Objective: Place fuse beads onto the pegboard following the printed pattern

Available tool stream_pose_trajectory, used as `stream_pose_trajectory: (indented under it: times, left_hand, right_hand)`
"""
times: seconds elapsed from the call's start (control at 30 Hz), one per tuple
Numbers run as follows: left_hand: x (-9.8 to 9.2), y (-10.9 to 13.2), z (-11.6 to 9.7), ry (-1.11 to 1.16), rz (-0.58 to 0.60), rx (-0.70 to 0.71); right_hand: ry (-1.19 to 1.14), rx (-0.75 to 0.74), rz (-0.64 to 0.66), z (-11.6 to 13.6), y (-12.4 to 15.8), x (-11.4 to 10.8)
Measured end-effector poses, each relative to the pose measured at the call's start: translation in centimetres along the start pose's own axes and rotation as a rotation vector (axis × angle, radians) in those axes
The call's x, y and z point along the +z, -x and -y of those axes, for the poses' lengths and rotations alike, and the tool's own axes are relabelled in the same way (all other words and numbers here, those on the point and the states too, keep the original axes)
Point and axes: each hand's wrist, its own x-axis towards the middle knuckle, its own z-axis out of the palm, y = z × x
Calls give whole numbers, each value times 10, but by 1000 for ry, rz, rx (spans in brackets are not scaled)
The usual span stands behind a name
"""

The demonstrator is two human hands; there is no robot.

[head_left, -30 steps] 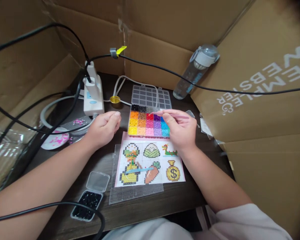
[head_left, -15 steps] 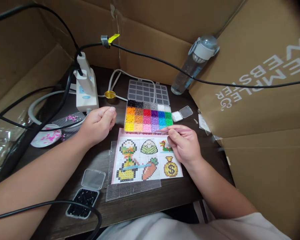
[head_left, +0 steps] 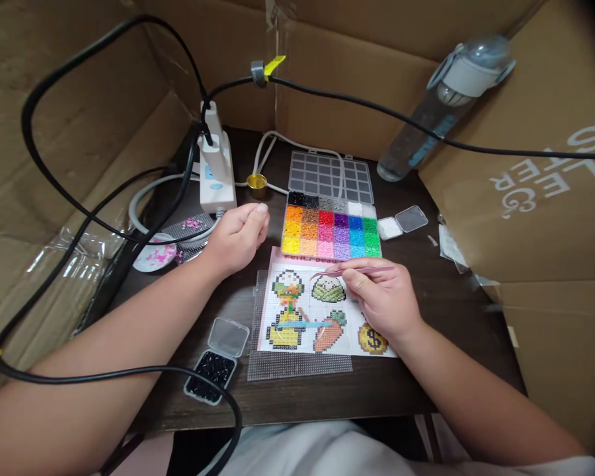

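Observation:
My right hand (head_left: 384, 297) pinches pink tweezers (head_left: 361, 270) over the printed pattern sheet (head_left: 305, 307). Their thin tips point left, above the top row of pictures; a tiny yellowish speck shows there, too small to identify. Under the sheet lies a clear pegboard (head_left: 300, 365), and some coloured beads form a figure at the sheet's left. Closed in a fist, my left hand (head_left: 240, 235) rests left of the bead box (head_left: 332, 228); whatever it may hold is hidden. That box stands open behind the sheet, its compartments filled with beads sorted by colour.
A small box of black beads (head_left: 211, 377) stands front left, and a box of white beads (head_left: 390, 229) at right. A power strip (head_left: 218, 178), gold cup (head_left: 256, 186), dish of pink beads (head_left: 155, 256) and water bottle (head_left: 426, 125) lie around. Black cables (head_left: 114, 375) cross my left arm.
The view has swung left, so everything sits farther right in it. My right hand has drawn the tweezers from the bead box's front edge towards me, over the sheet. My left fist stays closed.

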Motion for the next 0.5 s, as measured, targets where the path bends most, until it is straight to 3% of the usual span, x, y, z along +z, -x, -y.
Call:
stream_pose_trajectory:
  times: [0.2,0.5]
  left_hand:
    - [1,0,-1,-9,-4,-19]
    - [0,0,-3,-57,5,-12]
  right_hand:
    - [217,-92,34,3,4,11]
    - [211,-73,69,-1,6,16]
